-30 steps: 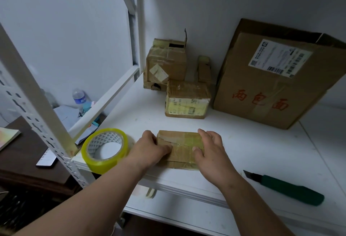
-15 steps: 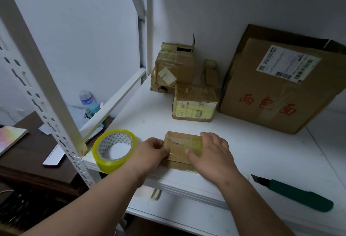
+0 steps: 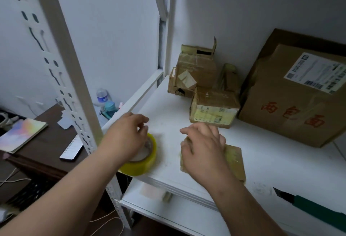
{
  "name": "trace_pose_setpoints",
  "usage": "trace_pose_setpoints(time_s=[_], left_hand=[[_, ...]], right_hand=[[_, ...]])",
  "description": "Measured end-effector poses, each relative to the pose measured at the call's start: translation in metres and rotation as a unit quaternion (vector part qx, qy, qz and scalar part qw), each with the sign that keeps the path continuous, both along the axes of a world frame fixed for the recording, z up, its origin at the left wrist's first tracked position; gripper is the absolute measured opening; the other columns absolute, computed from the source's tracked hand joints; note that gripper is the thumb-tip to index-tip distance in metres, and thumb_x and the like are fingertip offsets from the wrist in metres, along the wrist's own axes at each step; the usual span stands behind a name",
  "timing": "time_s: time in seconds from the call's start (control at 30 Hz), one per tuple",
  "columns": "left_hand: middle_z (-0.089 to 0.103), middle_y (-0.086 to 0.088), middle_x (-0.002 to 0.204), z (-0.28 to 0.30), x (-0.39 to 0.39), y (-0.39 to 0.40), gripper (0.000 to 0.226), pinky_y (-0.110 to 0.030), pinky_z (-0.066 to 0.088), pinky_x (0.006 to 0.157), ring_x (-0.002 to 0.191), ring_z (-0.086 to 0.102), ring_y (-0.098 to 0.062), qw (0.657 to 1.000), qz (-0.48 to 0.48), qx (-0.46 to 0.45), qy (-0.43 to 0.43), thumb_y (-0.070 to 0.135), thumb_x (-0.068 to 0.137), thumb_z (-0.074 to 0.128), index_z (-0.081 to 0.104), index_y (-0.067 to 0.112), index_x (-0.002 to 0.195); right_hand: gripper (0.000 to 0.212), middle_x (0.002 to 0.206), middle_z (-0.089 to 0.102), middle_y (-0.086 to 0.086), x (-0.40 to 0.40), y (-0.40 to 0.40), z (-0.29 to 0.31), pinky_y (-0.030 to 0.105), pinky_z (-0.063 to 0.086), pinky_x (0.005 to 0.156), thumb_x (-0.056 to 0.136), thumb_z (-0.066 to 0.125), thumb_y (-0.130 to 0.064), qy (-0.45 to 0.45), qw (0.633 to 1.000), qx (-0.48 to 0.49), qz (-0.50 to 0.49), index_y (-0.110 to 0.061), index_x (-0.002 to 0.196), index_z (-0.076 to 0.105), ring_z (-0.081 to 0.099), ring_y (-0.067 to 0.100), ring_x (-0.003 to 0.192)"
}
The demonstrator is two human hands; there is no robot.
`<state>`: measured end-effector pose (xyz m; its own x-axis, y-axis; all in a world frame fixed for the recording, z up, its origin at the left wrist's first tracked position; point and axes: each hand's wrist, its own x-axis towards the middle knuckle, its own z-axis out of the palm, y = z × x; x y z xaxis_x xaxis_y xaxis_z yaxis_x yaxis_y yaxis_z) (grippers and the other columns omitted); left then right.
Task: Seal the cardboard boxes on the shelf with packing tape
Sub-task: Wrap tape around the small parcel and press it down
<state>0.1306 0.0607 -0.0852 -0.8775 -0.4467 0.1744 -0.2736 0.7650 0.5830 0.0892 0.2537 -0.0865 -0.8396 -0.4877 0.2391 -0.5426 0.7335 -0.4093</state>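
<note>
Yellow tape roll [image 3: 139,158] lies under the left hand [image 3: 124,138], whose loosely curled fingers [image 3: 139,121] only touch it, left of the small box [image 3: 233,158] that the right hand [image 3: 203,148] presses flat.

Both forearms reach forward, the left hand [image 3: 125,138] loosely curled with palm down, the right hand [image 3: 203,148] lying flat, fingers relaxed.
</note>
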Motion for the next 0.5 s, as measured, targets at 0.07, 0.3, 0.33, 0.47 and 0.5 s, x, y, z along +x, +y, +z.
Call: trace_pose_setpoints(time_s=[0.07, 0.3, 0.33, 0.47, 0.5], left_hand=[[0.05, 0.007, 0.105, -0.007, 0.008, -0.018, 0.028, -0.026, 0.037, 0.079, 0.091, 0.054, -0.014, 1.0, 0.024, 0.003, -0.003, 0.023, 0.096, 0.055, 0.065, 0.024, 0.123], [0.056, -0.007, 0.114, -0.039, 0.038, -0.033, 0.035, -0.042, 0.049, 0.089, 0.111, 0.055, -0.029, 0.999, -0.002, -0.026, 0.046, 0.007, 0.089, 0.055, 0.063, 0.014, 0.122], [0.057, -0.005, 0.11, -0.042, 0.042, -0.033, 0.034, -0.042, 0.051, 0.084, 0.105, 0.058, -0.028, 0.996, -0.009, -0.027, 0.079, 0.006, 0.087, 0.052, 0.064, 0.013, 0.119], [0.055, 0.004, 0.1, -0.051, 0.057, -0.038, 0.037, -0.041, 0.053, 0.066, 0.091, 0.057, -0.017, 0.987, -0.008, -0.008, 0.16, 0.025, 0.086, 0.039, 0.064, 0.016, 0.112], [0.056, 0.006, 0.099, -0.053, 0.06, -0.04, 0.037, -0.04, 0.053, 0.065, 0.09, 0.056, -0.015, 0.985, -0.004, -0.004, 0.172, 0.028, 0.087, 0.039, 0.064, 0.017, 0.111]], right_hand=[[0.031, 0.127, 0.048, -0.01, 0.003, -0.019, -0.002, 0.033, 0.029, 0.107, 0.098, 0.047, -0.027, -0.02, 0.999, -0.013, 0.034, -0.03, 0.127, 0.057, 0.033, 0.012, 0.123], [0.03, 0.125, 0.044, -0.009, 0.016, -0.065, -0.007, 0.025, 0.045, 0.09, 0.1, 0.045, -0.025, -0.082, 0.994, -0.016, 0.063, -0.026, 0.128, 0.055, 0.055, 0.012, 0.103], [0.032, 0.124, 0.043, -0.009, 0.018, -0.068, -0.008, 0.027, 0.046, 0.091, 0.098, 0.045, -0.024, -0.081, 0.994, -0.007, 0.07, -0.026, 0.128, 0.055, 0.055, 0.013, 0.105], [0.052, 0.126, 0.044, -0.013, 0.029, -0.08, -0.009, 0.031, 0.04, 0.101, 0.079, 0.039, -0.036, -0.076, 0.988, 0.041, 0.129, -0.031, 0.126, 0.06, 0.046, 0.013, 0.115], [0.06, 0.128, 0.044, -0.015, 0.032, -0.083, -0.01, 0.031, 0.033, 0.103, 0.071, 0.034, -0.04, -0.058, 0.985, 0.066, 0.152, -0.033, 0.124, 0.062, 0.041, 0.014, 0.118]])
